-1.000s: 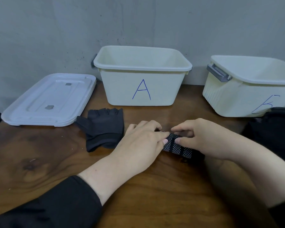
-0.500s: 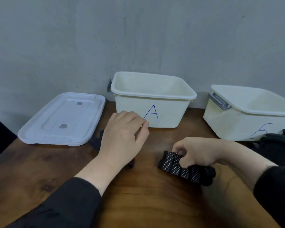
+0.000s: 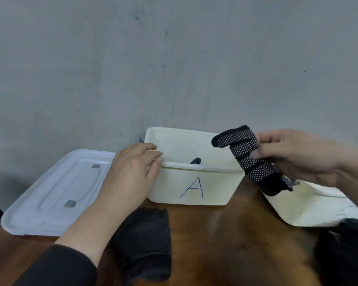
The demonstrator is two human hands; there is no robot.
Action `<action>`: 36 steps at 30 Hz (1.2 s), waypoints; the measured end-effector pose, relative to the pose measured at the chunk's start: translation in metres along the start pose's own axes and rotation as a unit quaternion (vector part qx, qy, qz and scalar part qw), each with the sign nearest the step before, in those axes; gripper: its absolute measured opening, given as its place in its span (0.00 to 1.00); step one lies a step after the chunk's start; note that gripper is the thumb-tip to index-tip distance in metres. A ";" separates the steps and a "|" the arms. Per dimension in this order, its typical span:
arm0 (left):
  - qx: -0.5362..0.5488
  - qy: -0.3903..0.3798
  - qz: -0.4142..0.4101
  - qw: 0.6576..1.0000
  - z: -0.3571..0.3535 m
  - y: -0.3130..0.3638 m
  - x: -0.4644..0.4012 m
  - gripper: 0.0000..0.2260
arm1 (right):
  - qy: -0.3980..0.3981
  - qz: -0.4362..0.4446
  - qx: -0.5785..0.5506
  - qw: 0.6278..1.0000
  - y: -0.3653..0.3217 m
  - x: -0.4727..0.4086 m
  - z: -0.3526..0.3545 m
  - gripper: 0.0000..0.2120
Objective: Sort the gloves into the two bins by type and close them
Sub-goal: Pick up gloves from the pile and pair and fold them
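My right hand (image 3: 293,155) grips a black glove with white dots (image 3: 248,155) and holds it in the air over the right end of the cream bin marked A (image 3: 194,186). My left hand (image 3: 132,170) holds the front left rim of that bin, thumb under the lip. A dark glove tip (image 3: 195,161) shows inside bin A. A plain black fingerless glove (image 3: 147,242) lies on the wooden table in front of the bin. The second cream bin (image 3: 306,207) stands to the right, partly hidden by my right arm.
A white lid (image 3: 50,193) lies flat to the left of bin A. A grey wall rises right behind the bins. A dark bundle of cloth (image 3: 343,250) sits at the lower right of the table (image 3: 225,244).
My right hand lifted the dotted glove off the table and up to bin A. My left hand left the glove and went forward to the bin's rim. The camera tilted up.
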State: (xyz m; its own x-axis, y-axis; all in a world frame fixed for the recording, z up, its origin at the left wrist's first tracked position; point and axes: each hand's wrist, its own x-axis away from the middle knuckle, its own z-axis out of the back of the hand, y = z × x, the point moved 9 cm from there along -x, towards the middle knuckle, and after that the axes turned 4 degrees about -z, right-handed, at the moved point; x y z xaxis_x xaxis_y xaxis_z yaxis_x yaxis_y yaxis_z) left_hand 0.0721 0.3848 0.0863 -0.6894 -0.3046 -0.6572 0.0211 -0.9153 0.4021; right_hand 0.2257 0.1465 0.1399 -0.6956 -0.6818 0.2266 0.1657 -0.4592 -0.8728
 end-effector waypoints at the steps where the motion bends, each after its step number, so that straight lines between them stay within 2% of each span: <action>1: 0.000 -0.015 0.000 1.000 -0.003 -0.001 -0.004 0.24 | 0.021 0.004 -0.012 1.000 -0.013 -0.009 0.007 0.19; 4: 0.006 -0.050 0.016 0.999 -0.011 -0.005 -0.011 0.22 | 0.053 0.000 -0.029 0.998 -0.040 -0.040 0.013 0.11; 6: 0.015 -0.044 0.026 0.999 -0.012 -0.008 -0.014 0.20 | 0.052 -0.016 -0.021 0.998 -0.048 -0.063 0.007 0.06; 9: 0.032 -0.025 0.047 0.998 -0.007 -0.017 -0.016 0.15 | 0.051 -0.044 -0.013 0.998 -0.047 -0.099 -0.011 0.04; 14: 0.052 -0.008 0.079 0.996 0.000 -0.033 -0.017 0.14 | 0.022 -0.109 0.001 0.994 -0.021 -0.152 -0.061 0.03; 20: 0.056 -0.014 0.075 0.996 0.002 -0.035 -0.020 0.14 | -0.015 -0.150 -0.023 0.988 -0.005 -0.193 -0.109 0.17; 26: 0.055 -0.028 0.073 0.995 0.003 -0.033 -0.020 0.14 | -0.061 -0.176 0.059 0.981 0.007 -0.208 -0.140 0.22; 31: 0.052 -0.029 0.079 0.995 0.003 -0.033 -0.020 0.14 | -0.038 -0.138 0.106 0.984 0.000 -0.198 -0.127 0.17; 33: 0.048 -0.028 0.078 0.995 0.004 -0.032 -0.020 0.14 | 0.003 -0.089 0.137 0.987 -0.013 -0.192 -0.114 0.15; 36: 0.035 -0.021 0.074 0.996 0.006 -0.028 -0.019 0.14 | 0.093 0.013 0.122 0.988 -0.042 -0.170 -0.085 0.12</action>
State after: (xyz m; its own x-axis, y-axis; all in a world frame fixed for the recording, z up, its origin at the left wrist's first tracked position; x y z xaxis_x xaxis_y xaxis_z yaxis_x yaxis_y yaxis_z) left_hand 0.0809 0.4177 0.0914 -0.7122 -0.4228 -0.5603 0.0764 -0.8402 0.5369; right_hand 0.2776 0.3305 0.1008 -0.8020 -0.5886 0.1022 0.3331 -0.5825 -0.7414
